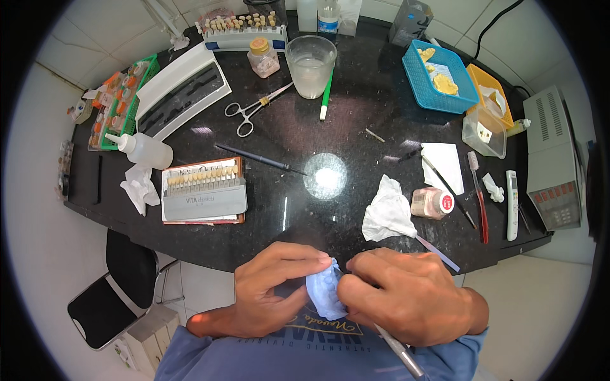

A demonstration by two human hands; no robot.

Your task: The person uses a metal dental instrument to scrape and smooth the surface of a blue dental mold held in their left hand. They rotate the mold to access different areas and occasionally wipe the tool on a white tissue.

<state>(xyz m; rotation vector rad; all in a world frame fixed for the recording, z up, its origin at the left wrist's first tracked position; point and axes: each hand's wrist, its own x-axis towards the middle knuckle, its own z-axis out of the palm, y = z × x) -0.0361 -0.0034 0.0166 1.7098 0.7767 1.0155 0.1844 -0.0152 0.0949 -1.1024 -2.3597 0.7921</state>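
Note:
Close to my chest, just off the table's front edge, my left hand grips a pale blue dental cast between thumb and fingers. Tooth shapes show along its surface. My right hand is closed around a slim metal handpiece, whose rear end sticks out below the palm toward my lower right. Its working tip is hidden behind my right fingers, which rest against or right beside the cast. Beyond my right hand lie a crumpled white tissue and a spatula-like blade.
On the black table lie a tooth shade guide, a dark pen-like tool, scissors-like forceps and a cup of cloudy liquid. To the right are a small powder bottle, a red toothbrush and a blue basket.

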